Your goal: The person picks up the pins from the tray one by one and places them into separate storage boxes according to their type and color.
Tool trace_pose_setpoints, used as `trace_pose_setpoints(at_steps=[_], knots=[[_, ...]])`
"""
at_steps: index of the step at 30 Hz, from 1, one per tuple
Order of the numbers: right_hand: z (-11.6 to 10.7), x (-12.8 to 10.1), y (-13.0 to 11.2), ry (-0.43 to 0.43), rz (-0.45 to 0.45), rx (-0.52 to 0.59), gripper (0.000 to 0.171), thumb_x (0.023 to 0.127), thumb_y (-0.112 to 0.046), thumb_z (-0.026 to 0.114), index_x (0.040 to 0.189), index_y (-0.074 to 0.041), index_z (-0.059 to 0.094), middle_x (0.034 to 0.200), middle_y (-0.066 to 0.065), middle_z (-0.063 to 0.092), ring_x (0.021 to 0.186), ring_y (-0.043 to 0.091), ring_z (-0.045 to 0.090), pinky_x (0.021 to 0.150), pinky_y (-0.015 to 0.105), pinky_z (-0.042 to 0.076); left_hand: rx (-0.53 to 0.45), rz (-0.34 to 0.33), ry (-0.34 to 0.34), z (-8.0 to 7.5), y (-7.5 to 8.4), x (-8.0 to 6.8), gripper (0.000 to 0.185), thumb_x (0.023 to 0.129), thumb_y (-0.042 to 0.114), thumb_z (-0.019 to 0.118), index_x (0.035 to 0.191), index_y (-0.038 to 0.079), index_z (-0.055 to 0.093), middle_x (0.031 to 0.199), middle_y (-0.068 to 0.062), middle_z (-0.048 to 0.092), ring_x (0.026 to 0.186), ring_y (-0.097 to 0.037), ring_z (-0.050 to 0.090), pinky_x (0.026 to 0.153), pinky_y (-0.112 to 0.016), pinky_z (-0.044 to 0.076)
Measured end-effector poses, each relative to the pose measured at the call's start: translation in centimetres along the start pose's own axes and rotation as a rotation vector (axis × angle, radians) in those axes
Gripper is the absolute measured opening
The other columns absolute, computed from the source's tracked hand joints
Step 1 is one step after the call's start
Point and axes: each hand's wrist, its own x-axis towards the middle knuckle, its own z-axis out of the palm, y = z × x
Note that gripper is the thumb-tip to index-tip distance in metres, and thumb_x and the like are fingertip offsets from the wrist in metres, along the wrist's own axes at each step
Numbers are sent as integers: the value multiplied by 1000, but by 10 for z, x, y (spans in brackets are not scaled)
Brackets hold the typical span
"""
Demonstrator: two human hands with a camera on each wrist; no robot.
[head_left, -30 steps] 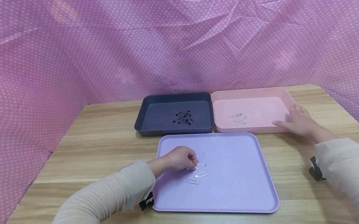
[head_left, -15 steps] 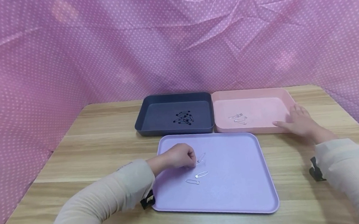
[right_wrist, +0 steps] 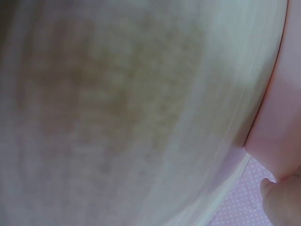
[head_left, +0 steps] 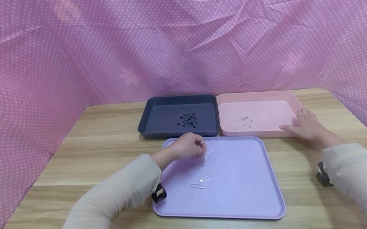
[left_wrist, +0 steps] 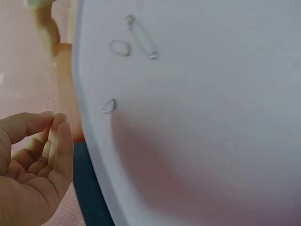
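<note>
A silver safety pin (left_wrist: 50,104) is pinched between thumb and forefinger of the left hand (head_left: 188,148), raised above the lilac tray (head_left: 243,203) at frame centre. The right hand (head_left: 305,125) lies flat, fingers relaxed, against the pink tray (head_left: 291,99) at right. The pin is judged light, stiff and slippery, best pinched across its wire.

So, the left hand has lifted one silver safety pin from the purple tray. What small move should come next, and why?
Probably carry it right and forward to the pink tray and let go there. The left hand pinches a silver pin above the purple tray; silver pins already lie in the pink tray, black pins in the dark tray. The right hand rests on the pink tray's rim.
</note>
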Motion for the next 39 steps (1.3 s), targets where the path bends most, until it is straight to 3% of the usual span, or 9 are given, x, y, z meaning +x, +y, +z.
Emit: trace_pose_setpoints(at_steps=[12,17,23,27,39], knots=[[-1,-1,-2,7,-3,-1,99,84,-52,41,121,26,-8,124,43,-16,114,54,-12,93,58,-5,-198,-15,29,-9,18,19,13,81,7,58,92,0,61,81,-4,60,75,-15,57,68,-25,47],[-3,-2,-3,3,0,3,99,84,-52,41,121,26,-8,124,43,-16,114,54,-13,93,57,-5,-238,-6,66,-8,24,30,9,81,7,58,89,3,61,82,-4,60,75,-14,57,66,-22,47],[-4,-2,-5,9,0,19,99,84,-52,42,121,26,-7,125,44,-14,114,55,-11,93,58,-4,-250,-52,107,-6,36,46,6,81,11,59,86,11,62,82,0,60,75,-12,57,68,-24,46],[-4,-1,-5,14,-5,19,99,83,-51,43,121,26,-6,125,44,-13,115,55,-10,93,57,-5,-311,-69,144,-2,41,59,5,80,11,60,85,11,62,81,0,62,73,-11,59,69,-24,47],[-3,1,-2,-5,-1,13,99,84,-52,42,121,25,-8,125,42,-16,115,53,-13,94,56,-7,-454,1,257,19,52,104,7,78,3,62,85,3,64,79,-1,60,69,-10,60,60,-17,47]])
